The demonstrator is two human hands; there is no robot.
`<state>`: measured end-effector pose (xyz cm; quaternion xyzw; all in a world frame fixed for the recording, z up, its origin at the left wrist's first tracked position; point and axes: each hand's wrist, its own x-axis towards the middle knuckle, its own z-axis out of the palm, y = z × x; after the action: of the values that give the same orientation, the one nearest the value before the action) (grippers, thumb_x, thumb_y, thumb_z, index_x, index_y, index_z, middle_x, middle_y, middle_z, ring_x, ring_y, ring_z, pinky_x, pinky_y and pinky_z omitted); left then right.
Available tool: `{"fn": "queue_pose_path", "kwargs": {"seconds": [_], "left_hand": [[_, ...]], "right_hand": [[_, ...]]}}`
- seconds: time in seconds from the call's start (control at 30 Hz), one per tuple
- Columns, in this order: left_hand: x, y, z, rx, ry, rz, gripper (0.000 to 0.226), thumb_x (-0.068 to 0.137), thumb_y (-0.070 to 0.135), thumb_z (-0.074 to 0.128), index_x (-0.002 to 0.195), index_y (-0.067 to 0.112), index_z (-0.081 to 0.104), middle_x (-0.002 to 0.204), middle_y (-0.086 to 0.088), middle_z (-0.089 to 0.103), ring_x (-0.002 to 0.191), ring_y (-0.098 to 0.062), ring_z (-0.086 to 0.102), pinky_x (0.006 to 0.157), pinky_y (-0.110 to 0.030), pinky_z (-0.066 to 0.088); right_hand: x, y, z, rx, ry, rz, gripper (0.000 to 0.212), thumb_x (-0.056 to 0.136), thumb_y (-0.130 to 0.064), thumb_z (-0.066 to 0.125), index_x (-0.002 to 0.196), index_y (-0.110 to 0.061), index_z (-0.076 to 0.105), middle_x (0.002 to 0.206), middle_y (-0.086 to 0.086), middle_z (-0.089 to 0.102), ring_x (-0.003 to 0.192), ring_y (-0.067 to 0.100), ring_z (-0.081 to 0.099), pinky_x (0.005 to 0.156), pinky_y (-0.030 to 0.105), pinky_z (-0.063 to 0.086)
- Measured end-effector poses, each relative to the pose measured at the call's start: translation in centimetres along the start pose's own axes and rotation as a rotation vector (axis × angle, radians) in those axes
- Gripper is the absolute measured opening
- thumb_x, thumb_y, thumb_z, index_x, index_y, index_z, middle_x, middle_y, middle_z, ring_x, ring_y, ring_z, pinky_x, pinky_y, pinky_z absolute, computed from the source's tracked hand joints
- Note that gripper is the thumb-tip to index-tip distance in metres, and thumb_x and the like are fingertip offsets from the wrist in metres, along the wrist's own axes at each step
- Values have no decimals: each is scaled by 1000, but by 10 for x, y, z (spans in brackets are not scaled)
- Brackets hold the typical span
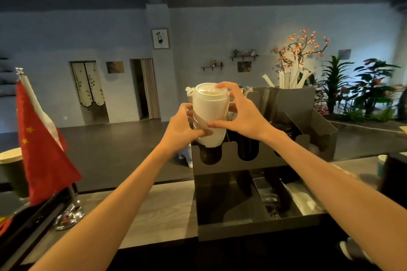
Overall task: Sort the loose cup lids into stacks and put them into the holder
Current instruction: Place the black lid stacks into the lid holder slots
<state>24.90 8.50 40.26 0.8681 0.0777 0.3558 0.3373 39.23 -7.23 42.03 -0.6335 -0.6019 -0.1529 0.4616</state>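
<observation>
Above the left-hand slot of the dark holder point(253, 169) I have a tall stack of white lids point(210, 114) held between both hands, its lower end already dipping into the slot's mouth while most of its height stands proud of the rim. My left hand point(180, 127) wraps the lower part from the side away from the holder's middle, fingers curled round it and thumb pressed near the bottom; my right hand point(240, 112) grips from the holder's middle side, fingers point(224, 87) hooked over the top lid and thumb laid across the front. So the gathering of this stack looks done, and what is left for it, as I judge, is to lower it fully into the slot and let go. Beside it, toward the holder's middle, the next slot looks dark, and I cannot tell whether it holds lids; the slot beyond that seems to carry something dark too. Behind the holder stand wrapped straws point(290, 77). On the desk point(158, 209) near the holder I see no loose lids from here, though the holder's lower tray hides part of it, so whether more sorting remains I cannot say.
</observation>
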Motion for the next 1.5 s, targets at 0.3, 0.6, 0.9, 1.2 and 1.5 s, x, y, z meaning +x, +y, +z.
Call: {"fn": "queue_pose_path", "kwargs": {"seconds": [0.3,0.6,0.9,1.2,1.5], "left_hand": [[-3,-13,-6,204,-4,-4,68,75,31,90,130,10,57,119,2,54,109,-11,50,79,-10,40],[1,-26,-18,200,-45,-36,57,79,27,88,128,13,62,125,-5,64,113,-19,59,96,-30,52],[10,-17,-26,208,-55,10,52,80,34,85,124,18,65,117,5,65,98,-11,61,74,-10,47],[16,-13,-14,104,-88,-37,54,83,34,83,130,13,67,121,0,69,107,-17,64,93,-31,58],[14,-14,-6,110,-29,-29,53,83,31,83,129,11,67,121,-3,68,105,-15,62,86,-20,53]], "right_hand": [[0,16,7,-71,-124,30,91,73,-41,92,146,-27,38,142,-5,56,123,11,56,97,17,44],[-17,38,20,-302,-235,105,101,66,-82,68,150,-35,36,152,-4,49,141,22,43,119,58,32],[-4,29,-4,-180,-119,159,56,88,-43,77,134,-18,58,122,-2,67,104,8,65,90,20,56],[-1,25,11,-181,-79,256,60,83,-50,79,130,-15,66,120,-1,70,90,8,66,64,8,46],[-1,31,12,-179,-83,256,57,87,-46,77,133,-16,66,125,0,69,88,5,61,63,7,43]]}}
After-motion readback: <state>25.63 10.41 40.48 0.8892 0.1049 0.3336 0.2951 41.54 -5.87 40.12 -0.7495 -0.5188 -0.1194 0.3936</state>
